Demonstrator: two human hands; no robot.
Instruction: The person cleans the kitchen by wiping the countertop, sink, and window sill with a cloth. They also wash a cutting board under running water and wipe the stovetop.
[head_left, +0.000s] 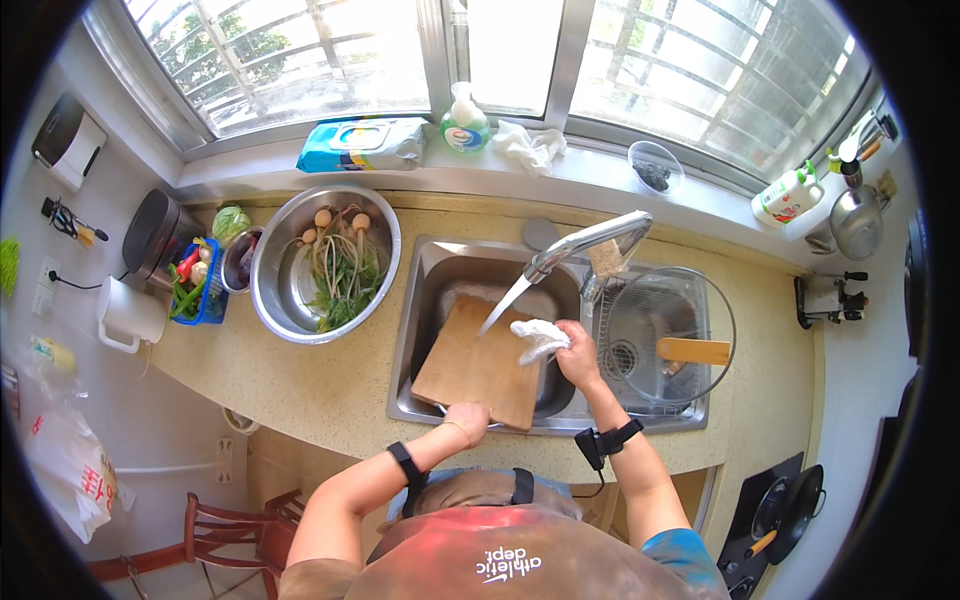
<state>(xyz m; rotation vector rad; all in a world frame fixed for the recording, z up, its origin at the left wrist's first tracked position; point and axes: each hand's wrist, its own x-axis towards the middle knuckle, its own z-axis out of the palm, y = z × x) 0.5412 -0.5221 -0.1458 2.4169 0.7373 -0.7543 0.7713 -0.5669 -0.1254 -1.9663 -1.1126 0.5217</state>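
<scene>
A wooden cutting board (480, 360) leans in the left basin of the stainless steel sink (401, 360), its near edge resting by the front rim. My left hand (466, 424) grips that near edge, where a metal handle shows on either side of my fingers. Water runs from the chrome faucet (589, 244) onto the board. Above the board's right side, my right hand (577, 356) holds a bunched white cloth (540, 341).
A large steel basin (289, 304) with leafy root vegetables stands left of the sink. Beside it is a blue basket (214, 296) of vegetables. A glass lid (637, 300) covers part of the right basin. A soap bottle (465, 127) and wipes pack (364, 145) line the windowsill.
</scene>
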